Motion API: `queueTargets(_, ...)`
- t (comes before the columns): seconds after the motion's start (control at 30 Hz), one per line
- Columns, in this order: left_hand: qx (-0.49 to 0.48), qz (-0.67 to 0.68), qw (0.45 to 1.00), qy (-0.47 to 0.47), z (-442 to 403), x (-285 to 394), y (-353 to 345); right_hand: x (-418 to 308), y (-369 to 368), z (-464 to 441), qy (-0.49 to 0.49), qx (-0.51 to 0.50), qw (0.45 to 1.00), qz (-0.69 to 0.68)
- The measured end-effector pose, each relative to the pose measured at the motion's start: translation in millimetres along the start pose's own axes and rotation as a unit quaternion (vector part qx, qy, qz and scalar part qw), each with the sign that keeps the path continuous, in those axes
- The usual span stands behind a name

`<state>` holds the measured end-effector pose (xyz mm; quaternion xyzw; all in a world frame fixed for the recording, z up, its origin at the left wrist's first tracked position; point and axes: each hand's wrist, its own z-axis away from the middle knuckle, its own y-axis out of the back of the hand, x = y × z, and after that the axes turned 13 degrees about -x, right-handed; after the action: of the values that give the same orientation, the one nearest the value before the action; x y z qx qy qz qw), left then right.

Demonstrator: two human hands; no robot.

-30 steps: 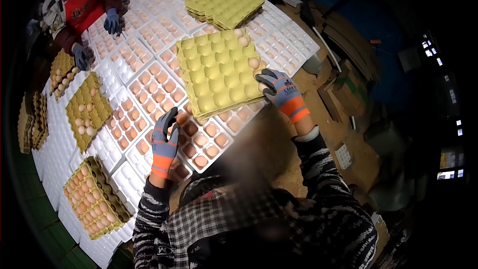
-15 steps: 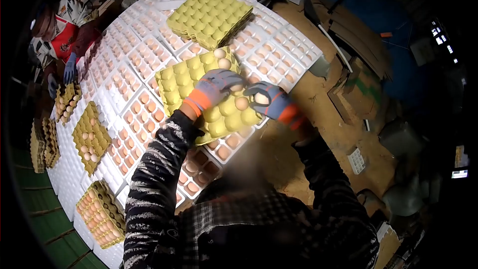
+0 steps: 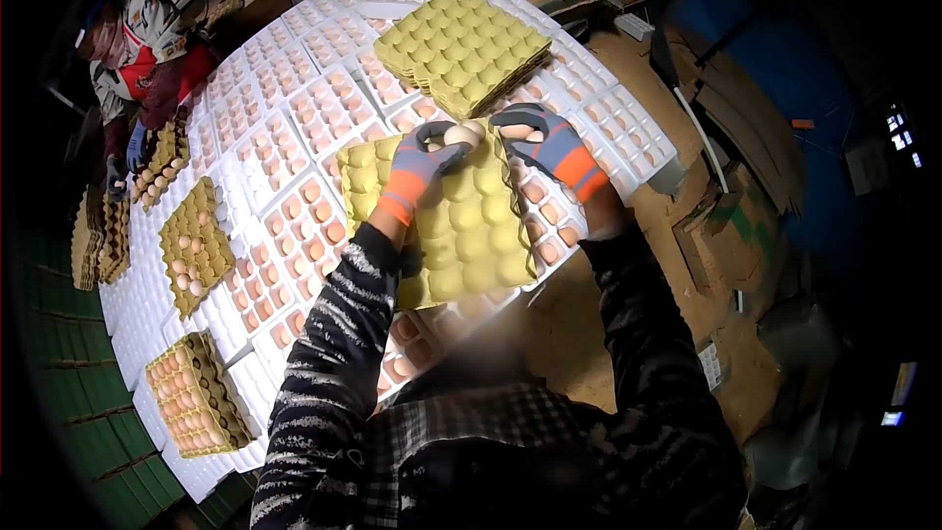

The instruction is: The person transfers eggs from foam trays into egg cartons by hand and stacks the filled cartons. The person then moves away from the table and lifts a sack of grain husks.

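Note:
A yellow egg tray (image 3: 471, 245) lies in front of me on top of white trays of eggs. Over its far edge, my left hand (image 3: 428, 159), in a grey and orange glove, is closed around pale eggs (image 3: 461, 137); its palm side is hidden. Close beside it, my right hand (image 3: 559, 145), gloved alike, curls its fingers around an egg (image 3: 522, 133) at the tray's far right corner. Cups in the near part of the tray show no eggs. Just beyond both hands stands a stack of yellow trays (image 3: 461, 44).
White trays with eggs (image 3: 312, 221) cover the table. To the left are a yellow tray with several eggs (image 3: 196, 245) and a stacked, filled tray (image 3: 186, 397). A co-worker (image 3: 147, 59) handles eggs at the far left. Cardboard (image 3: 726, 206) lies on the right.
Both hands have moved to the tray's far edge. The eggs seen on the tray's near right part are gone from there. The view has shifted, so the table appears further right.

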<state>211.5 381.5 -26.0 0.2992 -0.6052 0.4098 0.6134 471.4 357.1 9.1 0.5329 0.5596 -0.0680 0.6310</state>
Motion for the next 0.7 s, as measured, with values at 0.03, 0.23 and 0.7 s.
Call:
queueTargets(0.03,0.013,0.031,0.999,-0.041,19,9,6,10,-8,-18,-0.088,0.031,0.986,0.136)
queueTargets(0.23,0.012,0.085,0.996,0.031,192,52,28,5,-29,-105,-0.347,-0.144,0.818,0.435)
queueTargets(0.7,0.438,-0.177,0.877,0.081,503,-98,172,-224,-384,-170,-0.042,-0.292,0.941,0.167)
